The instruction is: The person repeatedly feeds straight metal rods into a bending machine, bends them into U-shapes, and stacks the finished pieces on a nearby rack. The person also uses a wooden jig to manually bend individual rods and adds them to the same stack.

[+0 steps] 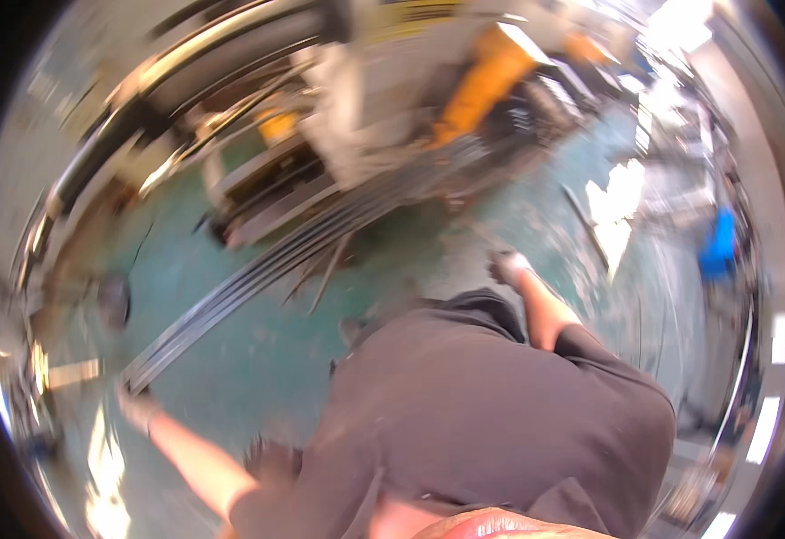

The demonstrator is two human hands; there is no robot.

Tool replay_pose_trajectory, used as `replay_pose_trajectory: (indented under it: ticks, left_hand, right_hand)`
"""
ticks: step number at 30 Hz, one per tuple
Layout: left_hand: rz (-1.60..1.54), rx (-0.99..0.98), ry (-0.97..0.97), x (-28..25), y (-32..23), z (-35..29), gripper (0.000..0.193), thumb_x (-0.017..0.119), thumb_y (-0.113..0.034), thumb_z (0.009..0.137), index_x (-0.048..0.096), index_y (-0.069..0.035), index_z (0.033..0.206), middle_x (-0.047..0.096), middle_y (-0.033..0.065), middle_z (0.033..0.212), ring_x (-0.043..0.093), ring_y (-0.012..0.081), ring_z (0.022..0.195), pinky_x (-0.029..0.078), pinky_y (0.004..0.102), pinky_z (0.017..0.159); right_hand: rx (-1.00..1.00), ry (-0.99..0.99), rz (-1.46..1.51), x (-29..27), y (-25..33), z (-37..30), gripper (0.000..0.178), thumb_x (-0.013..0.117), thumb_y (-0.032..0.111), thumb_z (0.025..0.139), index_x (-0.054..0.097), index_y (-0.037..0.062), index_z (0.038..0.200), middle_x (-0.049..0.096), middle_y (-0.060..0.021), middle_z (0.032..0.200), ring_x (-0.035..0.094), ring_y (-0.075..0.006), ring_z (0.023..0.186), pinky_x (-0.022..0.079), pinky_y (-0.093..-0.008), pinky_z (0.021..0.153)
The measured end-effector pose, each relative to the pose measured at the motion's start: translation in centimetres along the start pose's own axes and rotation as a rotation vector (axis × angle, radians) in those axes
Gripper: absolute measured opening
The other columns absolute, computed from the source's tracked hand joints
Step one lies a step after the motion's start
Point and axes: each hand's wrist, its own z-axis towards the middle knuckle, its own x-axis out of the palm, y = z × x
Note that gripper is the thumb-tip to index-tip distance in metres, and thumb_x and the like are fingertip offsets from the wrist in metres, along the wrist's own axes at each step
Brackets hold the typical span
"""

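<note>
Long grey metal bars (pixel 230 292) run side by side at a slant, from the machinery at the upper middle down to the left. At their lower left end is my left hand (pixel 139 406), closed round the bar ends; motion blur smears the fingers. My right hand (pixel 509 267) is out in front of my right side, apart from the bars. It looks gloved, with a dark patch at the fingers. Blur hides how those fingers are set, and I see no object in them.
A machine with an orange part (pixel 491 81) stands beyond the bars' far end. Thin legs (pixel 328 274) show beneath the bars. Green floor (pixel 257 377) spreads around me. A blue object (pixel 718 244) lies at the right, and a dark round thing (pixel 115 301) at the left.
</note>
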Motion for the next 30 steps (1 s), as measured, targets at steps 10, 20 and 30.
replay_pose_trajectory:
  ticks: [10, 20, 30]
  left_hand:
    - [-0.324, -0.084, -0.047, -1.4, 1.0, 2.7, 0.030, 0.051, -0.013, 0.102, 0.067, 0.009, 0.115, 0.069, 0.0191, 0.113, 0.069, 0.0300, 0.107, 0.058, 0.0409, 0.097]
    - [0.113, -0.089, -0.307, 0.5, -4.6, -2.6, 0.052, 0.056, -0.032, 0.109, 0.063, 0.010, 0.139, 0.072, 0.0208, 0.127, 0.071, 0.0257, 0.108, 0.058, 0.0344, 0.097]
    - [-0.163, -0.081, -0.309, -5.2, 2.1, 6.4, 0.044, 0.069, -0.026, 0.101, 0.070, 0.015, 0.118, 0.073, 0.0216, 0.111, 0.073, 0.0295, 0.096, 0.064, 0.0394, 0.088]
  right_hand:
    - [-0.024, -0.012, 0.051, 0.9, -0.4, -0.8, 0.049, 0.067, 0.043, 0.102, 0.073, -0.0009, 0.124, 0.078, -0.0107, 0.102, 0.073, -0.0214, 0.083, 0.060, -0.0361, 0.070]
    - [0.005, -0.035, -0.035, 0.4, -2.1, 0.6, 0.048, 0.067, 0.044, 0.100, 0.077, 0.0000, 0.118, 0.079, -0.0110, 0.098, 0.074, -0.0228, 0.082, 0.060, -0.0379, 0.071]
    - [-0.075, -0.041, -0.057, 0.8, 1.4, 0.4, 0.044, 0.065, 0.043, 0.099, 0.079, 0.0028, 0.108, 0.079, -0.0100, 0.094, 0.072, -0.0225, 0.079, 0.058, -0.0391, 0.072]
